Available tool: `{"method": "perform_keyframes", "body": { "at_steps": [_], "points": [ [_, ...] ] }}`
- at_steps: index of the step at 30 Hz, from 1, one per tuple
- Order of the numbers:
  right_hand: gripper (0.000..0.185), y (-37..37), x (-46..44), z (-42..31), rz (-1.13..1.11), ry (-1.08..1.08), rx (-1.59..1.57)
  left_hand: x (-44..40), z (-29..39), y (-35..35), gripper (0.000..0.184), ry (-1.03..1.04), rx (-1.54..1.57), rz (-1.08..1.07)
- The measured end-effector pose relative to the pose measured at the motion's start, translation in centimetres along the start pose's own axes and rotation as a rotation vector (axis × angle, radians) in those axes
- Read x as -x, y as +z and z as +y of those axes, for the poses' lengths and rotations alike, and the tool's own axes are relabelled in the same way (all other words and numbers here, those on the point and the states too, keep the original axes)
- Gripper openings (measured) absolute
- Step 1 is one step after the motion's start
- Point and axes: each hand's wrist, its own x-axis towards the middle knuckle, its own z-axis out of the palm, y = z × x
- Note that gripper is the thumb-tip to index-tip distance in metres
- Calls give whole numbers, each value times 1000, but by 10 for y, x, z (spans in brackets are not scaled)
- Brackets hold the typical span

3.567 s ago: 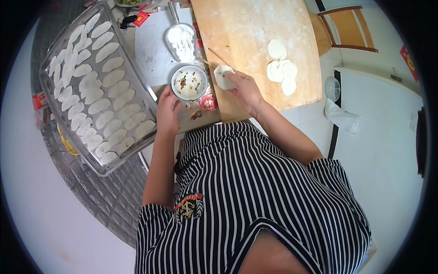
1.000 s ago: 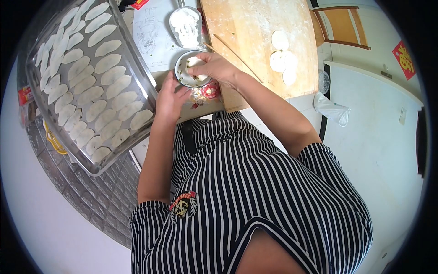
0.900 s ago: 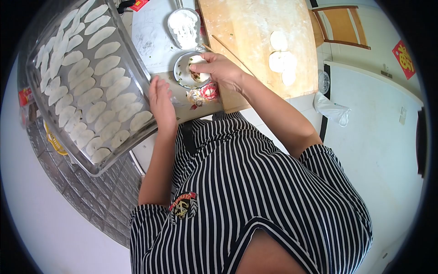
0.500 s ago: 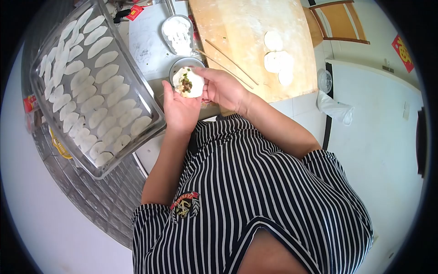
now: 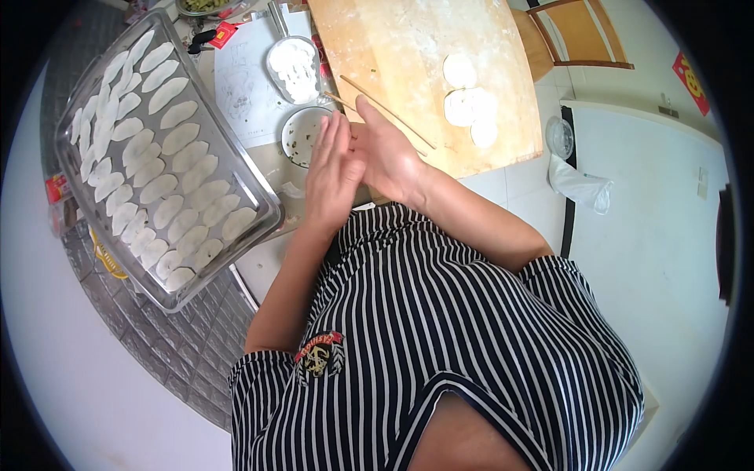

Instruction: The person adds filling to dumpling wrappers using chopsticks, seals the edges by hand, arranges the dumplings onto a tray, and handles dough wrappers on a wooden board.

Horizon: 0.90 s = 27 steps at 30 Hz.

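My left hand (image 5: 334,177) is angled across my right hand (image 5: 386,161), its fingers pressed together and its thumb bent inward. Whatever lies between the two hands is hidden; no round wrapper shows there. On my right hand the palm is partly visible and the thumb stretches away, while its other fingers are mostly covered. Just behind my left fingers stands a white bowl (image 5: 292,149) with green bits inside. Two thin wooden sticks (image 5: 393,115) lie on the wooden board (image 5: 408,47) beyond my right hand.
A metal tray (image 5: 271,206) with several dumplings (image 5: 179,138) fills the left side. A scoop of white flour (image 5: 295,69) rests on printed paper (image 5: 239,94). Several round wrappers (image 5: 469,107) lie on the board's right part. Farther right are a wooden chair (image 5: 577,31) and a plastic bag (image 5: 581,187).
My right hand lifted a wrapper from the bowl, and filling showed on it between both hands. Now my hands have closed together and hide it. The view has shifted slightly.
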Motion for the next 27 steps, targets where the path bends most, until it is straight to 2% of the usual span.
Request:
{"method": "perform_keyframes", "body": {
  "at_steps": [2,6,8,9,10,12,13,14,16,17,18,20,21,22,24,27],
  "points": [
    [77,2,9,-1,-70,12,-14,4,4,1,64,47,0,-7],
    [85,5,23,-3,-162,-34,-13,1,12,-5,58,33,104,-48],
    [86,17,29,-7,-168,-85,59,-4,13,-8,52,0,320,30],
    [84,20,29,-10,-142,-89,59,-4,17,-6,47,-167,531,76],
    [84,23,32,-16,-145,-93,55,-8,22,-9,47,-164,527,73],
    [80,24,39,-30,-228,-48,200,-18,31,-19,44,-351,1154,263],
    [73,23,44,-32,-92,-55,284,-18,26,-20,43,-324,1247,320],
    [73,16,40,-31,-103,-58,290,-19,29,-27,43,-313,1242,327],
    [66,2,31,-26,136,-534,920,-16,40,-40,43,-422,1231,184],
    [50,0,34,-29,148,-519,987,-14,46,-44,44,-477,1176,139],
    [50,0,34,-30,141,-521,984,-11,52,-46,44,-475,1170,143],
    [30,1,33,-31,-27,-412,949,-7,63,-49,48,-493,1057,52],
    [13,-9,21,-21,-73,-483,799,-3,57,-48,52,-468,998,5],
    [13,-6,21,-22,-80,-488,800,-4,60,-50,52,-463,994,8],
    [7,0,26,-18,34,-507,884,-4,65,-52,56,-586,985,-36],
    [10,9,30,-20,61,-503,839,-1,63,-53,45,-608,982,33]
  ]
}}
